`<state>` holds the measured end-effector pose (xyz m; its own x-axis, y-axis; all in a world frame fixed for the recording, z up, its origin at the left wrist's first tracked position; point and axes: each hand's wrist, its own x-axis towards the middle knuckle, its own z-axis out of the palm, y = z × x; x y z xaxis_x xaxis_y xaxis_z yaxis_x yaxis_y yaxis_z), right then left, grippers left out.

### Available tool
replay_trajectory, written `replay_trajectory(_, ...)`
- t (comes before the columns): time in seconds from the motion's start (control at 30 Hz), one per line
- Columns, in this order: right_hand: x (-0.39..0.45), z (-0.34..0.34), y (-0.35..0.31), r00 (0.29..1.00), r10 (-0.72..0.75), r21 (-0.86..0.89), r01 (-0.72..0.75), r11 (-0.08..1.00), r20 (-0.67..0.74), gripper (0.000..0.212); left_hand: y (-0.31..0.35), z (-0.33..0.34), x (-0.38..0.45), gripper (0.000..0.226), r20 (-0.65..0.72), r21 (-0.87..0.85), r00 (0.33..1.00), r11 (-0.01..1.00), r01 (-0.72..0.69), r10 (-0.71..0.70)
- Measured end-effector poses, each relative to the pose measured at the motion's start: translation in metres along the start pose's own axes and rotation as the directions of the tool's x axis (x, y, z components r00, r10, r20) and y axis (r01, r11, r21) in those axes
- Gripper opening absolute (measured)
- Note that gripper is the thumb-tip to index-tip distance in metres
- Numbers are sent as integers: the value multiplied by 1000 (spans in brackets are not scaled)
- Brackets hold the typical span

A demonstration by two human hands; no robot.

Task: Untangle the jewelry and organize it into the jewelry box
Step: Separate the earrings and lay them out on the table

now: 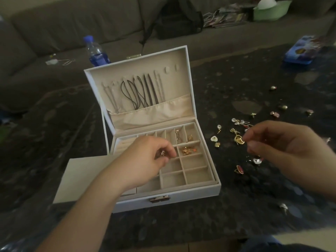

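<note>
A dark speckled counter (181,224) carries the open white jewelry box (203,194), its lid upright with cords (138,93) hanging inside; loose earrings (238,140) lie scattered to its right; the left hand (145,160) hovers over the tray, fingers pinching a small bead-like piece (162,153); the right hand (283,148) has fingers together on a gold earring; behind, a grey sofa (72,24) holds a backpack (177,19) and a green bowl (271,12); a water bottle (95,51) stands behind the lid.
</note>
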<state>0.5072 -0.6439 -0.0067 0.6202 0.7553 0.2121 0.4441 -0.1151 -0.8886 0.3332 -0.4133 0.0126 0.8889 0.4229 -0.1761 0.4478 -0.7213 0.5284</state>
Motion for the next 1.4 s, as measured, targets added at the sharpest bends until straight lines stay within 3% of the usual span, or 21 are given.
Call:
replay_trajectory(0.17, 1, 4, -4, 1000, -18, -185, 17, 983, -4, 24, 9, 3, -8, 28, -28, -15, 997, 997, -78, 78)
replay_trajectory(0.23, 1, 5, -8, 1000, -26, -206, 26, 978, 5, 22, 13, 9, -10, 30, 5, 53, 992, 991, -125, 125)
replay_trajectory(0.37, 2, 1, -8, 1000, -5, -203, 5, 979, -2, 15, 12, 17, -9, 30, 1, 189, 984, 967, -174, 177)
replay_trajectory(0.67, -5, -21, 10, 995, -18, -198, -2, 980, -97, 16, 12, 24, -16, 40, -16, 267, 964, 930, -253, 267)
replay_trajectory(0.77, -8, -31, 14, 990, -28, -198, 1, 980, -137, 21, 9, 16, -14, 42, -26, 168, 974, 962, -216, 223)
replay_trajectory(0.97, -8, -45, 24, 967, -4, -141, -33, 989, -255, 22, -1, -14, -6, 30, -241, -112, 963, 982, -151, 120)
replay_trajectory(1.07, -6, -54, 32, 940, 29, -129, -77, 989, -340, 25, 10, -11, 0, 27, -292, -154, 945, 968, -199, 147)
replay_trajectory(1.2, -5, -65, 44, 883, 84, -79, -136, 988, -462, 23, 24, 4, 6, 22, -82, 80, 960, 962, -261, 267)
replay_trajectory(1.27, -5, -73, 46, 823, 127, 23, -137, 990, -554, 20, 19, 12, 6, 22, -45, 185, 956, 943, -278, 290)
replay_trajectory(1.4, -3, -90, 51, 665, 253, 213, -142, 967, -702, 10, 0, 21, 2, 22, -89, 210, 953, 941, -266, 289)
